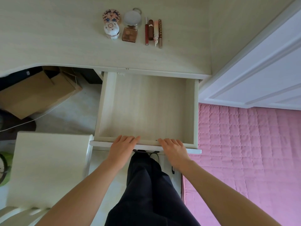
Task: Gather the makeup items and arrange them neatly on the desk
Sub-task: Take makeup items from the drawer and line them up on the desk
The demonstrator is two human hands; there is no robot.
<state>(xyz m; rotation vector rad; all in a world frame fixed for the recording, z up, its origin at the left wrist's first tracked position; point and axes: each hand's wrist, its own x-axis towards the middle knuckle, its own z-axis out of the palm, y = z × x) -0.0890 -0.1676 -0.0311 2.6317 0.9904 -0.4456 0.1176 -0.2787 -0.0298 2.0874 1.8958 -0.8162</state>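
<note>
Left hand (124, 145) and right hand (173, 147) flat, palms down, arms extended

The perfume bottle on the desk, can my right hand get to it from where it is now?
Probably yes. The right hand rests on the open drawer's front edge, holding nothing. The drawer looks empty, and bare desktop lies before the perfume bottle. It would be a long forward reach.

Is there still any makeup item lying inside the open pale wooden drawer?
No, the open pale wooden drawer shows only its bare bottom, with the left hand and right hand resting on its front edge.
</note>
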